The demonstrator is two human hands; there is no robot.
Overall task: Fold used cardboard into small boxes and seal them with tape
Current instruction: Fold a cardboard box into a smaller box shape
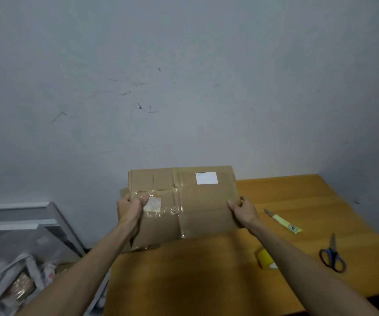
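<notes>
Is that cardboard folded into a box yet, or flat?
Flat: the cardboard shows as one sheet, gripped at its side edges by the left hand and right hand.

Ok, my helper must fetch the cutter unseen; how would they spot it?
Start at the wooden table by the grey wall. Right of the held cardboard, beyond the blue-handled scissors, lies the cutter. It alone is a slim, pale yellow-green stick with a short blade.

Fingers of the left hand [130, 207] and right hand [243, 209] vanish behind the cardboard [197, 208]. A forearm [302, 265] covers part of the yellow tape roll [265, 258]. Print on the white label [206, 178]: too small to read. Blurred bags [13, 281] run off the left edge.
</notes>
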